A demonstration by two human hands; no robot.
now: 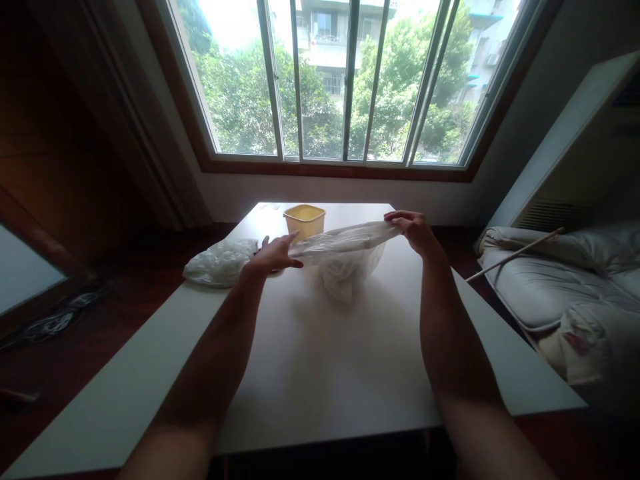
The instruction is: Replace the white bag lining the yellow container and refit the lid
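Note:
A translucent white plastic bag (345, 248) stretches between my two hands above the white table (350, 373), its lower part hanging in loose folds. My right hand (413, 230) pinches the bag's right end between thumb and fingers. At the other end, my left hand (277, 255) has its fingers spread and its thumb apart, touching or very near the bag's edge. Just behind the left hand stands a yellow square bin (305, 220) with its mouth upward. To the left of that hand lies a crumpled heap of white plastic bags (220, 262).
The bag heap sits at the table's left edge. A wide window (325, 87) is beyond the table. On the right, a thin stick (515, 255) leans across pale cushions (560, 280). Coiled cables (53, 323) lie on the dark floor at left.

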